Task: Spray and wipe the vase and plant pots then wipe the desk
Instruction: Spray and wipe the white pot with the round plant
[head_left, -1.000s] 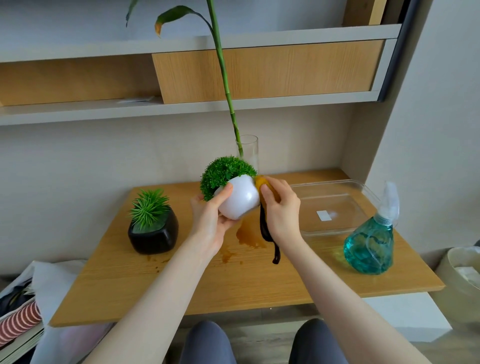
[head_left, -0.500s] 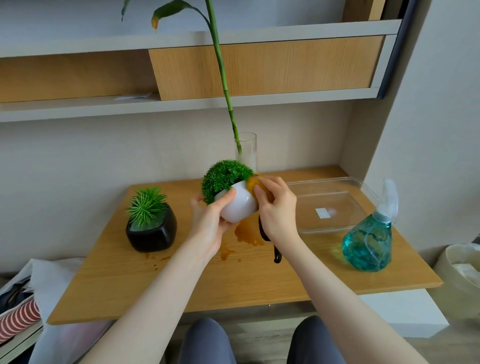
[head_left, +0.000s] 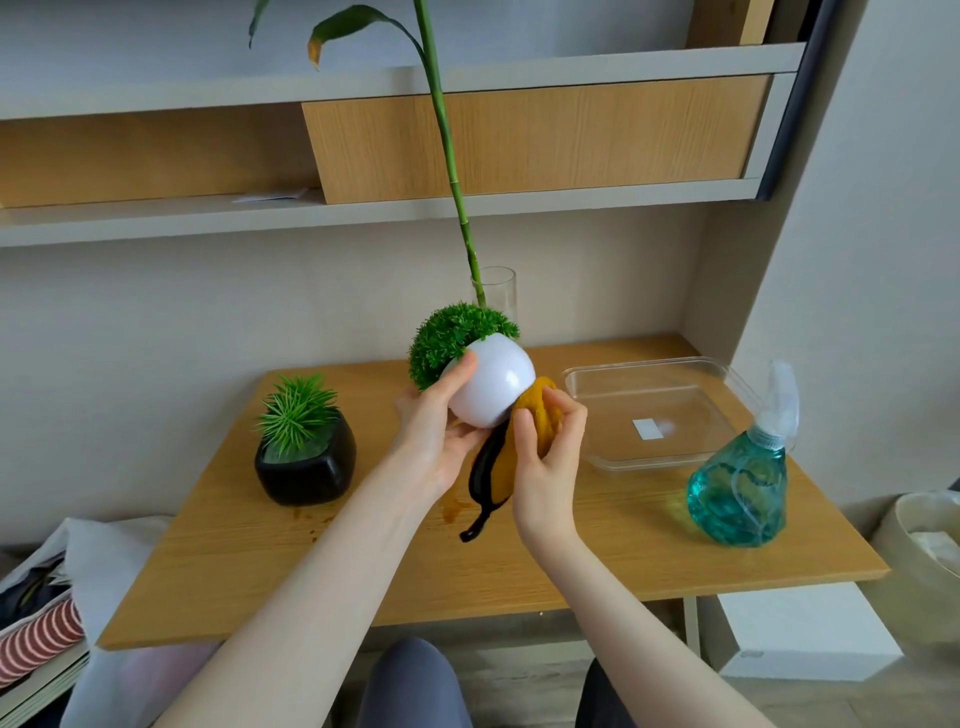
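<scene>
The left hand (head_left: 436, 436) holds the round white pot (head_left: 491, 387) tilted in the air above the middle of the desk (head_left: 571, 545), thumb high on its side, fingers curled underneath. The right hand (head_left: 548, 457) presses a bunched mustard cloth (head_left: 535, 415) against the pot's lower right. The smooth, glossy, rounded shell looks light but slippery and breakable, so cupping it from below seems safest.
</scene>
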